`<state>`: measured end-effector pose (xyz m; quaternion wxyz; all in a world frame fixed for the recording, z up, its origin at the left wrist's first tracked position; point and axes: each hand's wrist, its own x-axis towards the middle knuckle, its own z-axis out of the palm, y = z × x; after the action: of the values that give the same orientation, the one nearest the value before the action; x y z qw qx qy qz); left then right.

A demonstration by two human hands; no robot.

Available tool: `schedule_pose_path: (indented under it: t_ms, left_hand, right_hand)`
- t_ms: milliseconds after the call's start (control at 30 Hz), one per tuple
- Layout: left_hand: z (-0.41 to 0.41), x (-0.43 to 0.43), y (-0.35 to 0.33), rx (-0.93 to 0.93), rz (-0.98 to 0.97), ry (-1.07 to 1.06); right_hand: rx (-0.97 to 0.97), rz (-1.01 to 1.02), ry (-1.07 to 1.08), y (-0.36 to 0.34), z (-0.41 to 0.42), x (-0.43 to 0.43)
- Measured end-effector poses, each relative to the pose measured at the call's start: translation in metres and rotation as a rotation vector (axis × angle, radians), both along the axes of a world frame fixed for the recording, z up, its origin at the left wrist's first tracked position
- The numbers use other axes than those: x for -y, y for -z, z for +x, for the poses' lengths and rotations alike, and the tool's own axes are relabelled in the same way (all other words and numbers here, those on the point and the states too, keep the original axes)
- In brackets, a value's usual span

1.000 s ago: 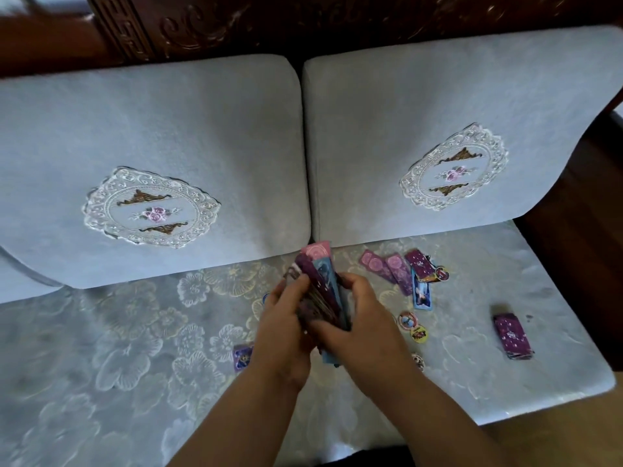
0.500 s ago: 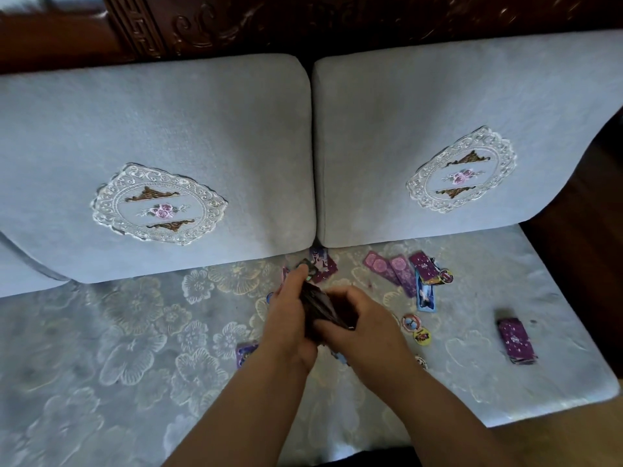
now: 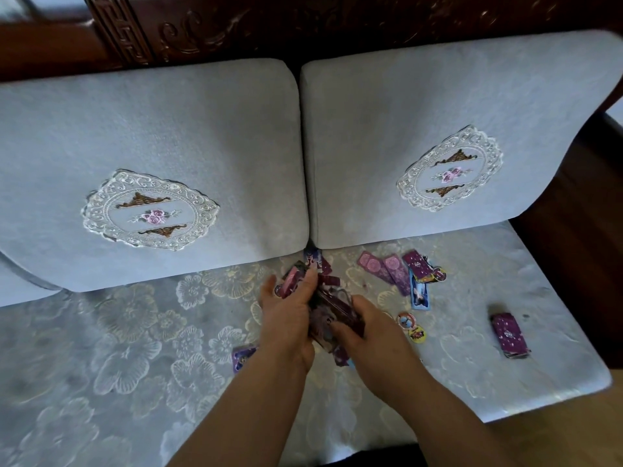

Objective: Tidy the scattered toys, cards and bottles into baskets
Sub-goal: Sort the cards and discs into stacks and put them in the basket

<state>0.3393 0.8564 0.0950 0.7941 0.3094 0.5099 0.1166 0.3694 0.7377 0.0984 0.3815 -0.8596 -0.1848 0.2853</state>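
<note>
the left hand (image 3: 286, 321) and the right hand (image 3: 371, 335) meet low over the middle of the sofa seat (image 3: 135, 348), both clasped on one bundle of cards (image 3: 332, 308). the left hand cups it from the side with its thumb laid up along the top edge. the right hand's fingers curl over it from the other side. the bundle looks ragged, with corners poking out under the right hand, so i judge it is being squared up rather than carried off.

the tidying seems only partly done. some cards are gathered, yet plenty lie loose, and no basket, toy or bottle shows in this view.

nearest, a small purple card (image 3: 243, 357) lies just beside the left wrist. to the right of the hands sit a blue-rimmed disc (image 3: 404, 320) and a yellow disc (image 3: 417, 333), almost touching. well apart, near the seat's right edge, lies a purple card pack (image 3: 509, 335).

further back a blue card (image 3: 420, 293) lies beside two pink-backed cards (image 3: 374, 266) and a dark purple card (image 3: 417, 262), overlapping in a loose fan. one more card (image 3: 312, 257) stands tucked at the foot of the gap between the two grey back cushions (image 3: 168, 129). behind them runs the carved wooden frame (image 3: 303, 25).

all of these are left to pick up, and the held bundle has yet to reach a basket.
</note>
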Motion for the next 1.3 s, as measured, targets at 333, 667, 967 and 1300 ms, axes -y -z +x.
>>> schedule_pose_path:
  t_ms: [333, 667, 967, 1300]
  left_hand:
    - [-0.004, 0.005, 0.007, -0.152, 0.316, 0.342]
    - [-0.003, -0.008, 0.0, 0.006, -0.154, 0.006]
    - [0.001, -0.011, -0.008, 0.096, -0.074, -0.001]
    - [-0.007, -0.038, 0.002, 0.261, -0.438, 0.023]
  right_hand:
    - [-0.101, -0.019, -0.112, -0.003, 0.003, -0.012]
    - [-0.023, 0.053, 0.085, -0.006, 0.004, -0.01]
    - [-0.136, 0.173, 0.267, -0.007, 0.004, -0.016]
    - [-0.211, 0.417, 0.368, -0.017, 0.012, -0.004]
